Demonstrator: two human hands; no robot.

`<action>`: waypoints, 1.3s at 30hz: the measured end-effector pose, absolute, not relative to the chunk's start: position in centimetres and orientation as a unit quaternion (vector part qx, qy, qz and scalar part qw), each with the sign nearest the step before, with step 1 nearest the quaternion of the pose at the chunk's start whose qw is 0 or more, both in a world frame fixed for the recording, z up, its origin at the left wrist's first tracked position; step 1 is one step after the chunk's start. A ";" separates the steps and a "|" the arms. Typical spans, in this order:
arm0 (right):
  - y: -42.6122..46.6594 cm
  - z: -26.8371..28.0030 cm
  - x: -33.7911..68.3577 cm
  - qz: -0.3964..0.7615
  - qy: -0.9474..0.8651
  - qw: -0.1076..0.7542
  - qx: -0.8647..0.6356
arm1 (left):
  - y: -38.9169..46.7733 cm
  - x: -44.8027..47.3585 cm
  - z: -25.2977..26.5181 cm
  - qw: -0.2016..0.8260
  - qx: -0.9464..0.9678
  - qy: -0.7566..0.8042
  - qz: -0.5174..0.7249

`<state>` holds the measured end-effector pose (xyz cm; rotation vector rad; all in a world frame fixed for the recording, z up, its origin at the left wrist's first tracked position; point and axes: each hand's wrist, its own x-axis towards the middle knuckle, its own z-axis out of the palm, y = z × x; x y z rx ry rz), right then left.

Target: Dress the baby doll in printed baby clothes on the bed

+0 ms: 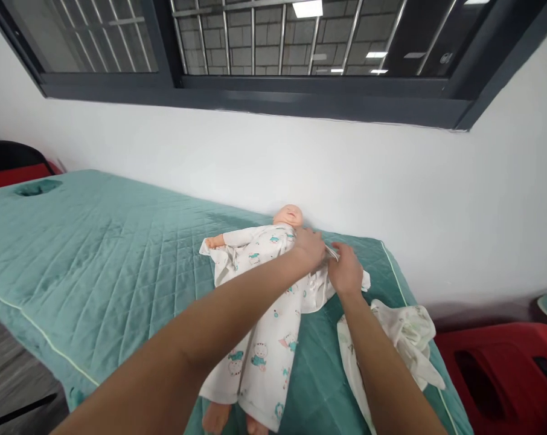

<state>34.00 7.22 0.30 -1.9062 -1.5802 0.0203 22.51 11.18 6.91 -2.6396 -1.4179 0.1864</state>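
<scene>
A baby doll [288, 215] lies on its back on the green quilted bed cover [156, 241], its head toward the wall. It wears white trousers [259, 350] and a white top [250, 238]; cartoon prints show on the clothes. My left hand [310, 246] is curled at the doll's shoulder on the right side, closed on the top, its fingertips partly hidden. Beside it, my right hand [346, 267] pinches a white edge of the same baby top that stretches between both hands. The doll's other arm [215, 241] lies out to the left, over loose white cloth.
A crumpled white printed baby garment [407, 332] lies on the right of the bed, partly behind my right forearm. Red plastic furniture [504, 362] stands beside the bed at right. A white wall [237, 157] and a dark-framed window [264, 96] rise behind. The cover has a hole [38, 187] at far left.
</scene>
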 end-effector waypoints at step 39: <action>9.4 -2.8 37.9 0.122 -0.517 0.415 -0.739 | 15.9 19.2 7.9 0.107 -0.920 -0.370 0.069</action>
